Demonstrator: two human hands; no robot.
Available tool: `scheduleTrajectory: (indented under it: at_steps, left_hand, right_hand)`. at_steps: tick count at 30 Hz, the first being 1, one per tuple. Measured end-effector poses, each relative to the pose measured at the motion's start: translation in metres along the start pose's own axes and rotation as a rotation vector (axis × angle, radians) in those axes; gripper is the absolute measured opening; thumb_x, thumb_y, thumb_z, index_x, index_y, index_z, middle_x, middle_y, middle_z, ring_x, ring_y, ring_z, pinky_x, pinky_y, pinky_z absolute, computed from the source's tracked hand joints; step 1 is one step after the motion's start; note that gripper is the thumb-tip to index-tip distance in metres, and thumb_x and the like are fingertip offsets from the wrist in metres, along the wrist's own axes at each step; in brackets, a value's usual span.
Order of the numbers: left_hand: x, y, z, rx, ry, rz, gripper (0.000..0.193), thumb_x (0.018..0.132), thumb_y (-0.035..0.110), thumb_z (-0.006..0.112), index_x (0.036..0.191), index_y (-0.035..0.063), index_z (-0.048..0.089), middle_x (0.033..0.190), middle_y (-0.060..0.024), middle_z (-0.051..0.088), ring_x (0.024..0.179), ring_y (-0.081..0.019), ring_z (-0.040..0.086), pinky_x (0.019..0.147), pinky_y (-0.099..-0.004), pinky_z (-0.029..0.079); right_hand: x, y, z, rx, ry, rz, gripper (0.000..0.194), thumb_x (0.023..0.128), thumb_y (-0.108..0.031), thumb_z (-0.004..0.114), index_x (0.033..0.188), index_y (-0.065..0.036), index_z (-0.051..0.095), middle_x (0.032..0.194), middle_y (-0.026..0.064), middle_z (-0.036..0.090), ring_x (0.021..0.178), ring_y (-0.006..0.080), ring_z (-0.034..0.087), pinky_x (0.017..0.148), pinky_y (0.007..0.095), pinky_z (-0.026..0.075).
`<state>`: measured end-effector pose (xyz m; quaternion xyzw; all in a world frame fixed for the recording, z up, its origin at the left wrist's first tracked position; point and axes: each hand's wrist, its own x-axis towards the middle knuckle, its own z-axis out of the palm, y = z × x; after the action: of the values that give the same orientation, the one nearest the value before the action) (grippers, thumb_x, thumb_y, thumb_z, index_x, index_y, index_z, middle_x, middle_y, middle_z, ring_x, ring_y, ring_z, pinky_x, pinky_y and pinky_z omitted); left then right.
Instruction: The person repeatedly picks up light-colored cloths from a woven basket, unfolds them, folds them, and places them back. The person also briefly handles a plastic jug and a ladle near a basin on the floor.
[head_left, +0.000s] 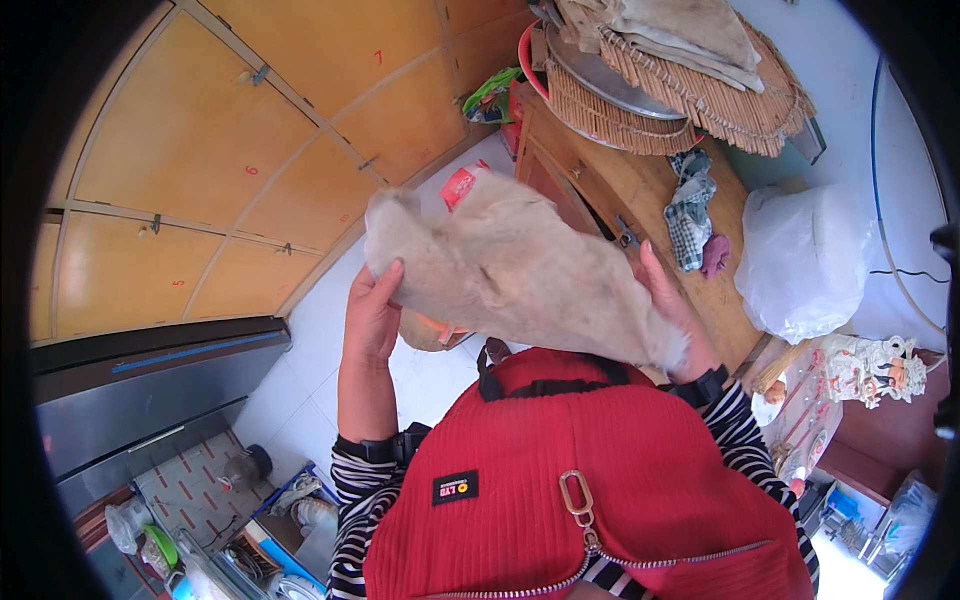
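Note:
A worn beige cloth (517, 277) hangs spread between my two hands in front of my red ribbed garment (525, 450). My left hand (375, 311) pinches its left end, with the thumb on top. At the other end, my right hand (667, 300) holds the frayed edge; its thumb shows, while most of its fingers are hidden behind the fabric. A dark mark or fold lies near the cloth's middle. Beneath the lower edge, a round container with an orange part (439, 330) is partly covered.
Yellow wooden cabinets (172, 127) line the left. On a wooden cupboard (637, 165) lie stalk mats (720, 97) with folded cloth (682, 37), and a checkered cloth (688, 214). A plastic-wrapped bundle (806, 259) and a white figurine (874, 371) stand right. White tiles (300, 405) cover the floor.

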<state>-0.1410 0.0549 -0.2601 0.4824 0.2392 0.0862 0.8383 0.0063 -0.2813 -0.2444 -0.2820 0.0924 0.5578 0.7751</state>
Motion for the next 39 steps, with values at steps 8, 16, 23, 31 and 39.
scheduleTrajectory:
  at_steps: [8,16,23,31,39]
  left_hand:
    - [-0.025,0.012,-0.028,0.027,0.256,0.185,0.036,0.096,0.014,0.056,0.129,0.0005,0.052,0.125,-0.0088,0.06,0.115,-0.0197,0.057,0.101,-0.0338,0.041]
    - [-0.016,0.009,-0.028,0.228,0.544,0.451,0.041,0.096,0.012,0.057,0.134,-0.0002,0.046,0.12,-0.0106,0.061,0.108,-0.0163,0.058,0.097,-0.0321,0.043]
    - [-0.024,0.034,-0.03,0.233,0.272,0.316,0.038,0.091,0.008,0.061,0.128,0.0006,0.055,0.117,-0.0093,0.062,0.105,-0.0151,0.058,0.095,-0.0299,0.043]
    - [-0.016,0.061,-0.032,0.864,0.273,0.338,0.025,0.083,0.005,0.07,0.108,0.0024,0.068,0.103,-0.0052,0.066,0.088,-0.0132,0.058,0.08,-0.0264,0.046]
    - [0.028,0.084,-0.033,1.027,0.382,0.772,0.02,0.087,0.021,0.071,0.095,0.0028,0.065,0.093,-0.006,0.065,0.081,-0.0157,0.058,0.075,-0.0276,0.046]
  right_hand:
    - [0.016,-0.036,0.008,-0.453,0.244,-0.439,0.054,0.084,0.002,0.064,0.136,-0.005,0.049,0.117,0.005,0.062,0.107,0.0164,0.059,0.097,0.0276,0.044]
    - [0.035,-0.026,0.022,-0.834,0.438,-0.783,0.034,0.085,0.001,0.066,0.118,-0.006,0.061,0.108,0.0014,0.062,0.096,0.0104,0.058,0.086,0.0241,0.046]
    - [0.031,-0.042,0.041,-0.668,0.422,-0.559,0.038,0.085,-0.004,0.068,0.121,-0.007,0.06,0.108,0.0027,0.063,0.097,0.0117,0.059,0.086,0.0258,0.047]
    - [0.019,-0.072,0.05,-1.052,0.26,-0.533,0.034,0.084,-0.008,0.069,0.118,-0.004,0.063,0.105,0.0031,0.065,0.094,0.0118,0.061,0.085,0.026,0.048]
    - [0.046,-0.103,0.056,-1.764,0.611,-0.75,0.018,0.082,-0.021,0.073,0.085,-0.003,0.071,0.091,0.0033,0.066,0.084,0.0102,0.057,0.074,0.0252,0.045]
